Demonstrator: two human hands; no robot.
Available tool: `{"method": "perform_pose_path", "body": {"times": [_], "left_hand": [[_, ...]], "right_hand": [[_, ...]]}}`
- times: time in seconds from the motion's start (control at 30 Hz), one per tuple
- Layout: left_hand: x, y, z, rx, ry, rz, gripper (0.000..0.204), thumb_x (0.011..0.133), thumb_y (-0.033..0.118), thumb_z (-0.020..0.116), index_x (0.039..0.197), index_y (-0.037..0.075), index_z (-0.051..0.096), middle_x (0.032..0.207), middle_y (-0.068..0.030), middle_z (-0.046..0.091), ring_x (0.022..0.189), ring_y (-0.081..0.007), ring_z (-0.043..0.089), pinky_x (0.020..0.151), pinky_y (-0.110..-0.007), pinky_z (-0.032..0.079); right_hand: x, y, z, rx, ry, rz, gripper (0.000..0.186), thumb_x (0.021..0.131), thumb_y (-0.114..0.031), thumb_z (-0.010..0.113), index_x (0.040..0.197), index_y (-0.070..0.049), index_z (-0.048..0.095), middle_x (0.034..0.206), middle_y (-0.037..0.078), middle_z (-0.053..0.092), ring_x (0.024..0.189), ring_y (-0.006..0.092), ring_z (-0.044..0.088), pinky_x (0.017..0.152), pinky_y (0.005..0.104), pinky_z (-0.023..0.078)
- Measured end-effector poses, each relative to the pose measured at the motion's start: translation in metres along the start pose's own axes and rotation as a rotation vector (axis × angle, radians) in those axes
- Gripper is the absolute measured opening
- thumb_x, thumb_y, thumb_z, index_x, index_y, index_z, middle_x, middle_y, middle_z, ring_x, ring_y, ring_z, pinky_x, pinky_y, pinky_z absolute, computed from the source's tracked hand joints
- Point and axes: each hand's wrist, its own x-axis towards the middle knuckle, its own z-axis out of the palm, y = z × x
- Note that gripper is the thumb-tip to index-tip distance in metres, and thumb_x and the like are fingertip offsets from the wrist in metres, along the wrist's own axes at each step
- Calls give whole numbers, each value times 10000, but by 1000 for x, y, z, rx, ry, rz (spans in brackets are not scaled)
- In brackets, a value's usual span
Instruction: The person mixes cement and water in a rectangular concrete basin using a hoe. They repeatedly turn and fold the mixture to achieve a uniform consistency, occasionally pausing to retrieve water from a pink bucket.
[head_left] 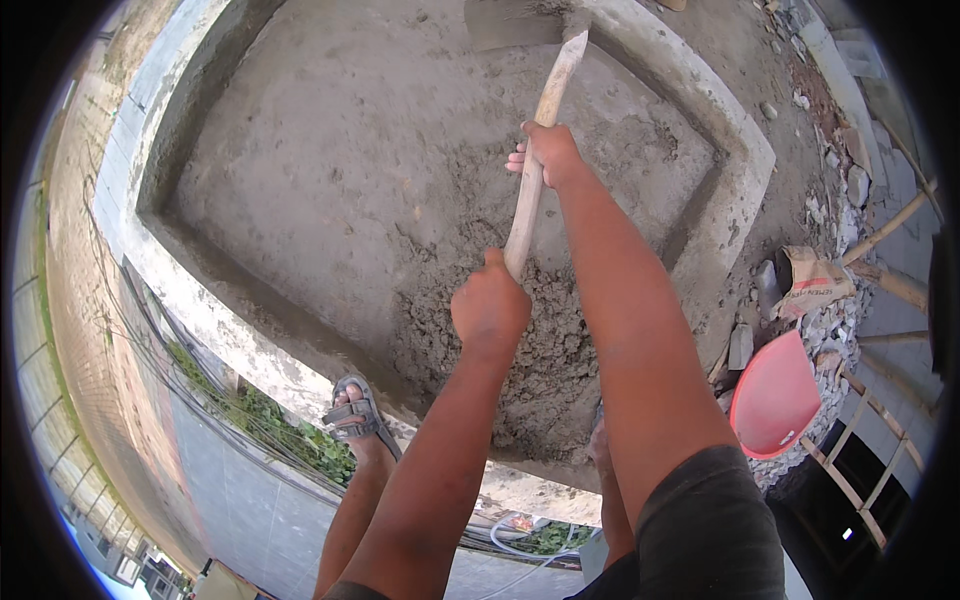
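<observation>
the left hand (490, 308) is wrapped around the near end of a wooden-handled hoe (526, 212), and the right hand (552, 157) grips farther up the shaft. the hoe stretches away across a low-walled concrete basin (722, 120), its broad blade by the far wall; whether the blade touches the grey layer there, i cannot tell. lumpy wet cement mix (550, 372) is heaped at the near side, smoother beyond. the step looks like working the mix with a long reach; the next move likely calls for a firm two-handed pull, keeping the blade clear of the sandalled foot (352, 408).
</observation>
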Motion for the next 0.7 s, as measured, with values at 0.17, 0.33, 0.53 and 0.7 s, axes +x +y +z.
{"method": "perform_pose_path", "body": {"times": [0.17,0.33,0.53,0.7], "left_hand": [[-26,-27,-14,16,-235,-57,346,803,135,652,1110,0,567,975,-231,687,943,-383,681,852,-453,540],[-116,-82,17,-12,-402,-120,324,782,138,648,1056,2,544,918,-263,686,884,-419,686,818,-485,548],[-254,-128,49,-31,-596,-264,384,768,255,664,1040,1,569,857,-226,686,838,-403,687,766,-498,544],[-376,-135,81,-53,-815,-425,405,787,273,663,1072,11,546,819,-213,692,778,-381,703,735,-490,557]], "right_hand": [[31,47,0,-113,-27,168,144,835,-42,621,926,58,571,763,136,576,655,245,615,522,395,553],[-57,129,-23,-149,80,301,109,798,-7,599,850,85,569,721,145,569,547,247,590,461,413,518],[-203,197,-53,-331,208,435,374,806,28,575,1126,11,382,705,131,533,432,226,522,370,398,458],[-313,250,-103,-328,89,527,404,783,51,583,1078,-87,343,673,100,497,410,222,515,336,387,437]]}}
